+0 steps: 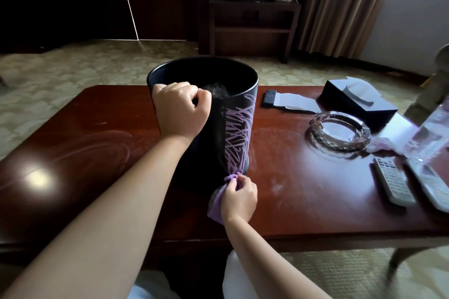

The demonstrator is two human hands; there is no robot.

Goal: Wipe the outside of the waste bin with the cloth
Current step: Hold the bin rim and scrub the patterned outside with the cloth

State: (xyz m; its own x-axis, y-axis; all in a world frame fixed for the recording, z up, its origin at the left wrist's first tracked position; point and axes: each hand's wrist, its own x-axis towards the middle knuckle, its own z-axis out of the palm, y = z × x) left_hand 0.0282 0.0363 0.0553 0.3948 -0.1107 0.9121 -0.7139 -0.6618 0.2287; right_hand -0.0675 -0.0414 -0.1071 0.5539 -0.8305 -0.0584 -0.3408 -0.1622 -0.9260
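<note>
We steady the black cylindrical waste bin point(233, 114) on the wooden table point(303, 189) — left hand point(181, 109) gripping its rim, right hand point(239, 198) pinching the bunched purple cloth point(220, 198) at its base — purple scribbles remain, wiping unfinished.

Left grip point(181, 109) clenched, right grip point(239, 198) pinching.

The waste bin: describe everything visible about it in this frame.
The waste bin is a black, smooth-walled round container with purple scribble-like lines on its right side. It stands upright on the dark red wooden table. Something crumpled lies inside, too dim to identify. The left hand grips its near rim, and the right hand holds a purple cloth against its base.
</note>
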